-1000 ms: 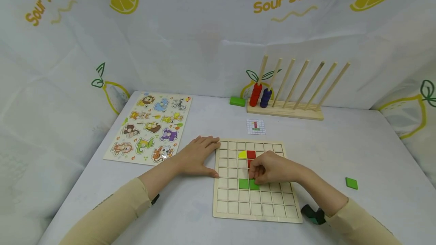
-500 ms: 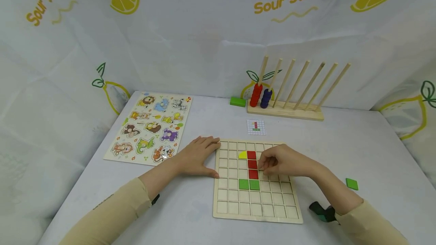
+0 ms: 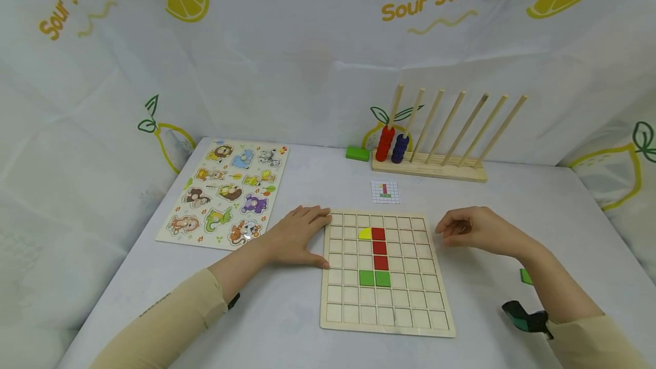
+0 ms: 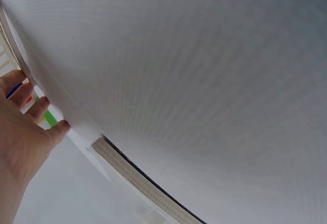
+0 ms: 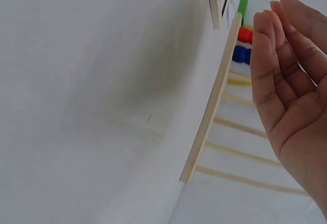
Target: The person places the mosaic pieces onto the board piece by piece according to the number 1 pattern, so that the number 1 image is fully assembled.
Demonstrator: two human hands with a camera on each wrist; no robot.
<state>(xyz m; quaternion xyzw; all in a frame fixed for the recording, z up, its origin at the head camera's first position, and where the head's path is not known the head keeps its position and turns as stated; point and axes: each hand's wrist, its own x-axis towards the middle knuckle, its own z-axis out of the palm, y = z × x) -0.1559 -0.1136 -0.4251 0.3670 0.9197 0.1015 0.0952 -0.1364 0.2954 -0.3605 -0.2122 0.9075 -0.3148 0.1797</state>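
The wooden grid board (image 3: 353,313) lies on the table in front of the person. In its cells sit a yellow quarter-round tile (image 3: 365,233), a column of red tiles (image 3: 380,247) and two green tiles (image 3: 374,278) below. The left hand (image 3: 297,237) rests at the board's left edge, fingers spread, fingertips and thumb touching it. To the right of the board, apart from it, the right hand (image 3: 476,230) hovers with loosely bent fingers and nothing in them. In the right wrist view the right hand (image 5: 296,86) also shows no held object.
A loose green tile (image 3: 525,277) is partly hidden by the right forearm. Behind the board lie a small pattern card (image 3: 385,192), a green block (image 3: 357,154) and a peg abacus (image 3: 429,167) with red and blue beads. An animal puzzle board (image 3: 225,192) lies at left.
The right hand has moved right, from over the tiles to beyond the board's right edge, uncovering the red and green tiles. The left hand has stayed in place.
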